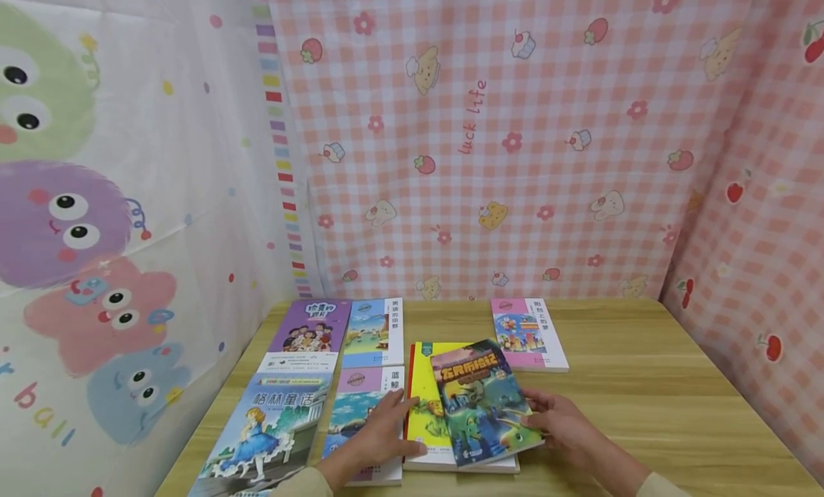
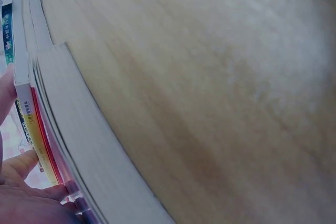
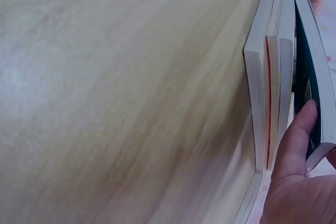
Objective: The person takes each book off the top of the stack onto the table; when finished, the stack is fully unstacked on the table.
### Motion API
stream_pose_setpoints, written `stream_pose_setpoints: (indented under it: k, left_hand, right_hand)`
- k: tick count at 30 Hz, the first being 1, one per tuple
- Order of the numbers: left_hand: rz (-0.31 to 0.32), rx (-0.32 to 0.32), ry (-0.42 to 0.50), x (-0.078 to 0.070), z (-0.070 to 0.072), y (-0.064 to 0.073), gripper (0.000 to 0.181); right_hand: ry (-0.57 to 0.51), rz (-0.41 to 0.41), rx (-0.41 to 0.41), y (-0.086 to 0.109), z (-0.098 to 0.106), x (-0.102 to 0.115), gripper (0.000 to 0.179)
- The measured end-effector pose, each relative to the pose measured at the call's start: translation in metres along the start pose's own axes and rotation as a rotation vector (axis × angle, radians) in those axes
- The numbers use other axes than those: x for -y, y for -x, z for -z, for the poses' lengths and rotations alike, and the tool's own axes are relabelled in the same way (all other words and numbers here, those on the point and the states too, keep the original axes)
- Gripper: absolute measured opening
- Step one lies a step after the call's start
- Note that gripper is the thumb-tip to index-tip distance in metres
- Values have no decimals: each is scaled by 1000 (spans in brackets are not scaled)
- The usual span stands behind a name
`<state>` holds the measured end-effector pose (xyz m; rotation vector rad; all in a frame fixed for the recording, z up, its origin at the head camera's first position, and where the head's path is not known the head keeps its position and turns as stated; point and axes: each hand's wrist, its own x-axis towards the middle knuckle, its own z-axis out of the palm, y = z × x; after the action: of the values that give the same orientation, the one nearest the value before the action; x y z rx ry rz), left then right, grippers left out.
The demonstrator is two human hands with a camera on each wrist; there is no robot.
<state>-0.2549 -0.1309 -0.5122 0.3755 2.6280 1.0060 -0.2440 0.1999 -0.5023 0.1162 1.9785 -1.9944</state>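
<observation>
In the head view, my right hand (image 1: 563,422) grips the right edge of a dark dinosaur-cover book (image 1: 486,404), which lies tilted over a stack topped by a yellow book (image 1: 421,382). The right wrist view has the thumb (image 3: 298,135) on the underside of this book (image 3: 317,61), its near end raised off the stack. My left hand (image 1: 380,432) is at the stack's left side, fingers extended, over part of a whale-cover book (image 1: 347,411). Fingertips meet the yellow spine (image 2: 34,135) in the left wrist view; a red-edged book lies beneath it.
Left of the stack lie a purple book (image 1: 312,329), a blue book (image 1: 373,332) and a large fairy-tale book (image 1: 267,432) with a girl on it. A pink book (image 1: 528,332) lies at the back right of the wooden table (image 1: 663,382). Printed curtains (image 1: 489,175) enclose the table.
</observation>
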Motion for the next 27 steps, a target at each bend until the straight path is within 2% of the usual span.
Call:
stream_pose_setpoints:
  k: [7,13,20,27]
  left_hand:
    - [10,2,0,-1,0,1,83]
    - [-2,-6,4,-2,1,3,82]
    - [-11,-12,-2,-2,1,3,84]
    - [-19,-10,13,-1,1,4,84]
  right_hand:
    - [-57,27,2,1,4,5,72]
    - [-46,74,-28,-6,16,9,73]
    - [-22,94,-47,-15,37,19,70]
    - [-10,101,-106,-18,59,26,68]
